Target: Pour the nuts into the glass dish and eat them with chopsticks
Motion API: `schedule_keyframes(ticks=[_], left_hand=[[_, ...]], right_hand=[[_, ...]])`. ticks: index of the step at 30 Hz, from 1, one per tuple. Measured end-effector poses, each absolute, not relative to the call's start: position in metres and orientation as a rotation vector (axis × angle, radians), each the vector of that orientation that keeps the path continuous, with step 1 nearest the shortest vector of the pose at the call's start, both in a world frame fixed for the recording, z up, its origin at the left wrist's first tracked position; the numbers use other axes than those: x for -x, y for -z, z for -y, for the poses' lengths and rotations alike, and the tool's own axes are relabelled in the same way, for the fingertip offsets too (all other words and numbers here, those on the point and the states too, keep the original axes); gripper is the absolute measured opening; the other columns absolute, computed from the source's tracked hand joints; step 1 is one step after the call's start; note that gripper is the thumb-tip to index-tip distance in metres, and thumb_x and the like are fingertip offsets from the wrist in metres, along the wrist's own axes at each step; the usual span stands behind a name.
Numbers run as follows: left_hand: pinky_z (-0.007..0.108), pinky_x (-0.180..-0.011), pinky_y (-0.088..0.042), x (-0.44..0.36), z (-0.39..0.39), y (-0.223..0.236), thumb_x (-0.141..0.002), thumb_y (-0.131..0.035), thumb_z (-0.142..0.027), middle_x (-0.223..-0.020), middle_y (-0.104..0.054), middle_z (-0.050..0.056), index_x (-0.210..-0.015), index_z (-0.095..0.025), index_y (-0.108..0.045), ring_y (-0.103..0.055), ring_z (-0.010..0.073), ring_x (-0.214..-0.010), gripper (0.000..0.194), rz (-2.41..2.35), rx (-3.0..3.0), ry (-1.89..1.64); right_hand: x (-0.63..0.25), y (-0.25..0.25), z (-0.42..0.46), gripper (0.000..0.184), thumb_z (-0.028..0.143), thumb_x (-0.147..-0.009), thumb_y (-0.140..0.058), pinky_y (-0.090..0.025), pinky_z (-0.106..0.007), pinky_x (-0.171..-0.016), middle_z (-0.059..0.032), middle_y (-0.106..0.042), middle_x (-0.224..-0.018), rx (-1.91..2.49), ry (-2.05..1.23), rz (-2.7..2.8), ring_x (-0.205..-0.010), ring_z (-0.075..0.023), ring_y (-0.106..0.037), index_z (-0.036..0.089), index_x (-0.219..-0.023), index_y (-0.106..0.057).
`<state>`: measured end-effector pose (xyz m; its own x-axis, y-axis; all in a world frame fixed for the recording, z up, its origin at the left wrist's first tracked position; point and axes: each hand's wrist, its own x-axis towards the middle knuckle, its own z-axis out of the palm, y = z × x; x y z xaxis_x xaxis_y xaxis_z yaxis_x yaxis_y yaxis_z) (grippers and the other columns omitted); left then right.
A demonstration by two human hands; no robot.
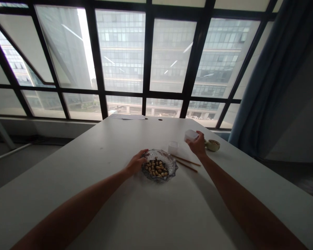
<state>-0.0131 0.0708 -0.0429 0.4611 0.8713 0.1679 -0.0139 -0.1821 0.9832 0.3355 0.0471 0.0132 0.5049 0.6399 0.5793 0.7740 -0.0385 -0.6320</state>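
Observation:
A scalloped clear glass bowl point(173, 166) stands on the white table, with pistachio-like nuts point(156, 167) and darker small pieces inside. My left hand point(136, 163) grips its left rim, thumb and fingers closed on the glass. Raised above the table to the right, a small translucent plastic box point(191, 134) is held in my right hand point(198, 144). Another clear plastic box point(173, 147) stands just behind the bowl. Two brown chopsticks point(187, 160) lie to the right of the bowl, their left ends close to its rim.
A small green cup point(213, 146) with something in it stands beyond my right hand. White paper sheets point(127, 117) lie at the far edge of the table point(94, 156), before the windows. A blue curtain point(261, 93) hangs at the right.

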Motion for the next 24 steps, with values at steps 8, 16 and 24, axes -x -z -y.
schedule_keyframes(ticks=[8,16,24], left_hand=[[0.044,-0.106,-0.042,0.015,-0.070,0.041,-0.069,-0.064,-0.022,-0.125,-0.067,0.010,-0.132,-0.020,-0.060,-0.055,0.0321,-0.123,0.063,-0.779,-1.560,-0.961],[0.045,-0.107,-0.041,0.016,-0.067,0.039,-0.069,-0.064,-0.023,-0.128,-0.066,0.010,-0.132,-0.021,-0.059,-0.054,0.0323,-0.124,0.062,-0.778,-1.560,-0.950],[0.045,-0.107,-0.041,0.014,-0.068,0.040,-0.070,-0.061,-0.020,-0.128,-0.066,0.011,-0.133,-0.020,-0.057,-0.053,0.0313,-0.126,0.063,-0.785,-1.587,-0.949]], right_hand=[[-0.372,0.015,-0.041,0.065,0.051,-0.076,-0.070,-0.053,-0.035,-0.078,-0.0146,-0.067,-0.107,1.845,-0.183,1.377,-0.088,-0.0257,-0.067,0.015,-0.128,-0.058],[-0.406,0.012,-0.035,0.055,0.044,-0.089,-0.048,-0.032,-0.046,-0.108,-0.0220,-0.050,-0.138,1.903,0.134,1.310,-0.127,-0.0329,-0.046,0.007,-0.130,-0.055],[-0.405,0.030,-0.044,0.058,0.035,-0.081,-0.055,-0.041,-0.043,-0.101,-0.0199,-0.052,-0.134,2.034,0.328,1.409,-0.117,-0.0319,-0.054,0.008,-0.133,-0.053]])
